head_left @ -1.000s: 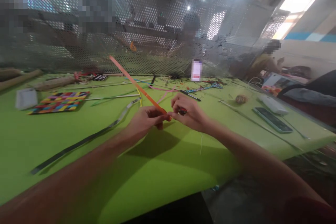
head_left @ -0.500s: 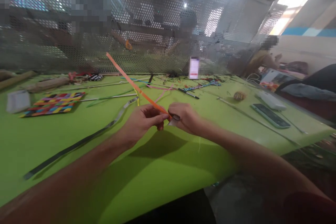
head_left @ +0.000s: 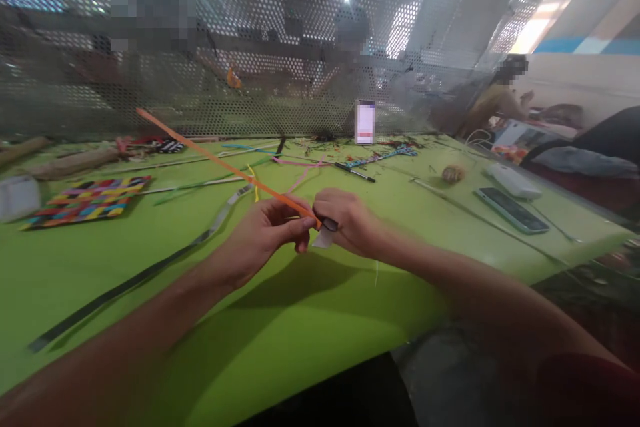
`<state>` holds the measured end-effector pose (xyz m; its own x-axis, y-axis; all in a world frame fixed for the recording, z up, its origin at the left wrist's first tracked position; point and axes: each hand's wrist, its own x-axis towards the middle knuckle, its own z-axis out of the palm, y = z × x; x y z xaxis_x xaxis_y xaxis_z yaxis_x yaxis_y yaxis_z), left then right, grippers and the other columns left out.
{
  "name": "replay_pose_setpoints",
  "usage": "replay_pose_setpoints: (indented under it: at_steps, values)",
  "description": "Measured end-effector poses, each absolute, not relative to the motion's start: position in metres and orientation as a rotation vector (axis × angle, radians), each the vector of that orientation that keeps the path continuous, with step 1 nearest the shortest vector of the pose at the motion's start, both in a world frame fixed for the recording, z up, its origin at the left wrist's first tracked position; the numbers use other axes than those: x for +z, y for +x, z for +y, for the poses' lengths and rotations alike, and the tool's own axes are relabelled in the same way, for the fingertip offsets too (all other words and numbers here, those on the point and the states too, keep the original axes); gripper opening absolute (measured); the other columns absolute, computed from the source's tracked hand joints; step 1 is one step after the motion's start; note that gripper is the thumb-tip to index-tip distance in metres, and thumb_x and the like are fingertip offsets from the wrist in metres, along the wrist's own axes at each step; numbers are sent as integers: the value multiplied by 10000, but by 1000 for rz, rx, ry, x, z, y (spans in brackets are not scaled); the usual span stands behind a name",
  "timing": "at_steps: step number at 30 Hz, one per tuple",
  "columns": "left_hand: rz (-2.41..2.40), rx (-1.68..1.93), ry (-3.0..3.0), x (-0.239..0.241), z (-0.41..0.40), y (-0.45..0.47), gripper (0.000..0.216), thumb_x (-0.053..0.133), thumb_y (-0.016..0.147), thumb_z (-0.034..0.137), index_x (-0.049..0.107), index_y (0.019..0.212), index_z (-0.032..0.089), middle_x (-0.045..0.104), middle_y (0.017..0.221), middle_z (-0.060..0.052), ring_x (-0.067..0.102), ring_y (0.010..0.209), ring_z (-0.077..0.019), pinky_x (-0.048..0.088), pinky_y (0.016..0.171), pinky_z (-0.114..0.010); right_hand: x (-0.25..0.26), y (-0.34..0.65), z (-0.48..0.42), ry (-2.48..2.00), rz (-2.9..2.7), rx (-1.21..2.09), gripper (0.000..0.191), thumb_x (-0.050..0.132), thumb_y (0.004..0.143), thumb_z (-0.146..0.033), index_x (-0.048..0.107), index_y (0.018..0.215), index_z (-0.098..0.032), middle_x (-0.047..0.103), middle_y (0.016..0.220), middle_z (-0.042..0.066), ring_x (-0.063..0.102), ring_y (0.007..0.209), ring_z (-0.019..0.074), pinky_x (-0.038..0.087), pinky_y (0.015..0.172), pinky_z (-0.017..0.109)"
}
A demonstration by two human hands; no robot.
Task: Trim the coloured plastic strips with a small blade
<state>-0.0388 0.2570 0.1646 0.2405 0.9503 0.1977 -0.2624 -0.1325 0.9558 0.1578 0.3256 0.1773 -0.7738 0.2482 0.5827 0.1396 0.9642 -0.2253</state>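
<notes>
A long orange strip (head_left: 215,161) slants up and away to the left over the green table (head_left: 310,320). My left hand (head_left: 265,237) pinches the strip's near end between thumb and fingers. My right hand (head_left: 347,221) is closed just to the right of that end, gripping a small dark tool with a pale blade (head_left: 326,233) that sits against the strip's tip. Both hands hover a little above the table at its middle.
A long grey strip (head_left: 150,270) lies on the table at the left, a woven multicoloured mat (head_left: 87,199) beyond it. Several thin strips and a pen (head_left: 355,172) lie farther back. A phone (head_left: 513,209) and a white box lie right. Perforated metal screen (head_left: 280,47) behind; people beyond.
The orange strip's far end has swung lower and to the left. Both hands kept their grip and shifted slightly; a pale blade now shows under my right hand.
</notes>
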Motion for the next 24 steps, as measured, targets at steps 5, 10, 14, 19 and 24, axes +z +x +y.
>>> replay_pose_setpoints:
  at_steps: [5,10,14,19,24]
  values:
    - [733,1235,1278,166,257,-40,151,897,854,309,800,851,193,727,746,-1,635,632,-114,538,600,-218,177,157,324,-332,-2479,174,291,496,1006,-109,399,745,-194,460,693,-15,385,671,119,291,675,260]
    - [741,1221,1279,167,257,-38,147,878,877,315,787,905,202,725,755,4,638,624,-116,542,593,-224,177,156,323,-349,-2458,174,315,469,1040,-146,384,742,-200,459,688,-13,387,677,123,298,677,261]
    - [744,1216,1280,167,256,-38,169,873,879,329,770,924,204,724,777,3,643,623,-122,551,593,-238,178,156,322,-358,-2458,169,325,483,1030,-134,357,738,-201,452,683,-14,384,674,118,294,673,260]
    - [732,1207,1276,166,255,-37,197,871,883,352,751,922,201,716,777,8,639,618,-118,548,589,-236,178,156,323,-286,-2419,164,303,499,1009,-110,381,743,-193,452,687,-21,379,668,110,291,661,255]
    - [715,1215,1246,167,255,-36,188,870,887,342,754,915,198,706,758,12,635,611,-113,540,586,-227,175,156,324,-305,-2408,135,297,508,984,-91,396,725,-187,447,670,-22,376,652,109,293,660,258]
